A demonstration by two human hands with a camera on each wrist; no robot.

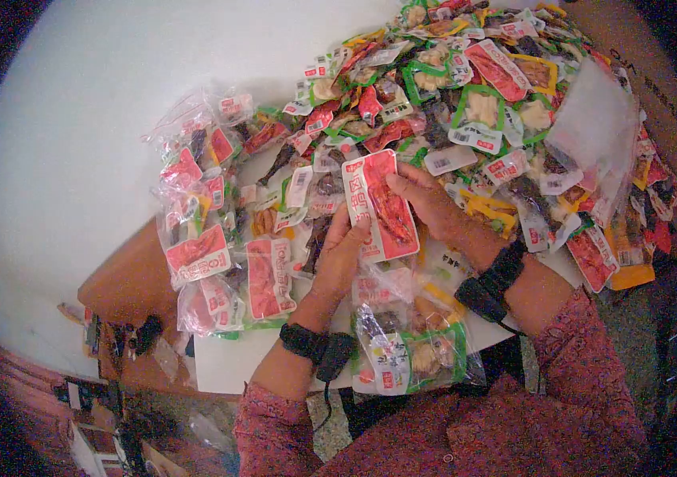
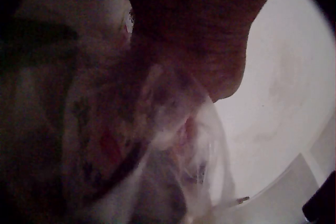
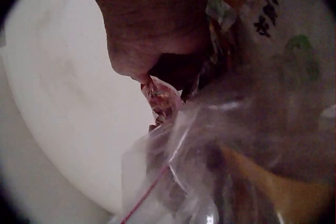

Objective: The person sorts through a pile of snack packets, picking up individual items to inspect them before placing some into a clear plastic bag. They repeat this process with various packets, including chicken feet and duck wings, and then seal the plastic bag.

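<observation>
My left grip (image 1: 343, 242) and my right grip (image 1: 437, 205) are both closed on one red-and-white packet (image 1: 392, 216). The left grip pinches the packet at its lower left side, thumb on the printed face. The right grip pinches it at the upper right side, thumb also on the face. The packet is tilted, printed face up, above the tabletop (image 1: 231, 367), inward of the middle of the near edge.

Directly below the packet, a clear bag (image 1: 378, 334) with packets inside lies across the near edge. To the left, toward the near left corner, a large clear bag (image 1: 231, 258) contains further red-and-white and green-edged packets. A mixed pile of packets (image 1: 478, 119) extends from behind my grips toward the far edge and the right edge. On the right part of this pile rests a translucent plastic bag (image 1: 597, 119). A cardboard box (image 1: 661, 95) stands beyond the pile at the right.

A black strap (image 1: 305, 342) encloses my left wrist; a second black strap (image 1: 501, 274) encloses my right. In the left wrist view, darkness and clear film obscure the fingertips. In the right wrist view, clear film with a red line (image 3: 144, 199) occupies the foreground.
</observation>
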